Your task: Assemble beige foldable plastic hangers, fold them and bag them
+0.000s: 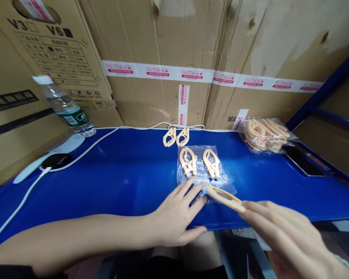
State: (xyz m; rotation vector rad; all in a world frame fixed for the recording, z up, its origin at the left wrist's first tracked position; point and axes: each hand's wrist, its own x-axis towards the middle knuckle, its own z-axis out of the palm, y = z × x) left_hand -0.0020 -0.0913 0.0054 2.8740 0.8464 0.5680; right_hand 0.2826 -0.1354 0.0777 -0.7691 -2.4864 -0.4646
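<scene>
My right hand (287,228) grips a folded beige plastic hanger (227,200) by one end, holding it slightly above the table's front edge. Fingers apart, my left hand (177,213) rests at the near edge of a clear plastic bag (200,166). On or inside this bag, I cannot tell which, lie two more folded beige hangers, a left one (194,166) and a right one (206,161). Behind the bag, two smaller-looking beige pieces (165,139) of similar shape lie side by side near the cardboard. The tip of the held hanger is close to my left fingertips.
A clear bag of several beige hangers (266,135) sits at the back right, beside a phone (304,161). At left are a water bottle (66,106), a pale hairbrush (31,168), and a black round device (56,161) with a white cable (27,195). Cardboard boxes (157,100) wall the blue table (113,182).
</scene>
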